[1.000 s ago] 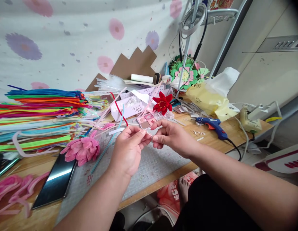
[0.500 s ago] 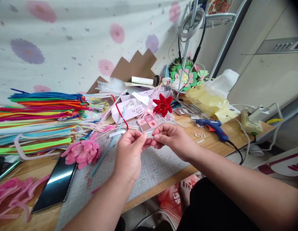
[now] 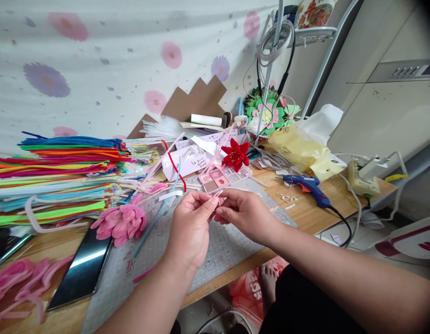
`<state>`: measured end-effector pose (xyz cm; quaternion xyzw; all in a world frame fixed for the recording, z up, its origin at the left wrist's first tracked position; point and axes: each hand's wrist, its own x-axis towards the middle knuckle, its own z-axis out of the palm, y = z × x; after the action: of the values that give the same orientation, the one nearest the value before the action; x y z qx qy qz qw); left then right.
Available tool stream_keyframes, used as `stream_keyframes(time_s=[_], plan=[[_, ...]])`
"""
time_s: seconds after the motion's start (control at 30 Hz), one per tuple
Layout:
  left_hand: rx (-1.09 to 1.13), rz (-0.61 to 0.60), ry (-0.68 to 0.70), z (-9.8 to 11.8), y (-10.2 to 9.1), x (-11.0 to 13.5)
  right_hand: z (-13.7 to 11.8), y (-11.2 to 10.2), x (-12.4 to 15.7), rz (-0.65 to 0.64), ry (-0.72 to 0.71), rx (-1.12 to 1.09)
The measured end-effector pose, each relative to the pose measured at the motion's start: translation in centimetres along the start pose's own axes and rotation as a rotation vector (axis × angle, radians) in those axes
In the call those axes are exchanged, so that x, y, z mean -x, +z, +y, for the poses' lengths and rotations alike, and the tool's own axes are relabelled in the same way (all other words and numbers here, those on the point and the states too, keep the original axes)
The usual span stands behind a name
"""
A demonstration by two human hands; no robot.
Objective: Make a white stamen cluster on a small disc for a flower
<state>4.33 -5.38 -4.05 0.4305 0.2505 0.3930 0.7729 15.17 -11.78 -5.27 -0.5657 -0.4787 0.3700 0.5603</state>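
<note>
Over the grey cutting mat (image 3: 232,250), my left hand (image 3: 192,222) and my right hand (image 3: 244,213) meet, fingertips almost touching. Thin white strands (image 3: 219,194) stick up between the pinched thumbs and fingers; their exact kind is too small to make out. Both hands are closed on them. Just beyond the fingers lies a makeup palette (image 3: 213,181) with pink and brown pans. A red fuzzy flower (image 3: 235,155) rests behind it. Left of my left hand sit a pink fuzzy flower (image 3: 120,221) and a light-blue pipe cleaner (image 3: 155,222).
Bundles of coloured pipe cleaners (image 3: 69,171) fill the left side. A black phone (image 3: 81,271) and loose pink strips (image 3: 23,283) lie at front left. On the right are a blue glue gun (image 3: 310,185), a yellow tissue pack (image 3: 298,144) and a power strip (image 3: 363,174).
My hands have come closer together and turned slightly, and the white strands now show above the fingertips. The view has shifted a little; the things on the table have stayed put.
</note>
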Motion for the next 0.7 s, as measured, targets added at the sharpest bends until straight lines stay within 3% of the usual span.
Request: stream_keyframes(time_s=[0.17, 0.3, 0.5, 0.7], plan=[[0.058, 0.01, 0.017, 0.7, -0.4, -0.7, 0.5, -0.3, 0.2, -0.011, -0.022, 0.085], [0.085, 0.072, 0.104, 2.6, -1.4, -2.0, 0.5, -2.5, 0.4, -0.086, 0.027, 0.172], [0.004, 0.05, 0.154, 4.8, -2.6, -2.5, -0.5, -7.2, 0.6, 0.218, 0.061, 0.199], [-0.047, 0.013, 0.117, 4.7, -2.4, -1.4, -0.9, -8.5, 1.2, 0.352, -0.078, 0.492]])
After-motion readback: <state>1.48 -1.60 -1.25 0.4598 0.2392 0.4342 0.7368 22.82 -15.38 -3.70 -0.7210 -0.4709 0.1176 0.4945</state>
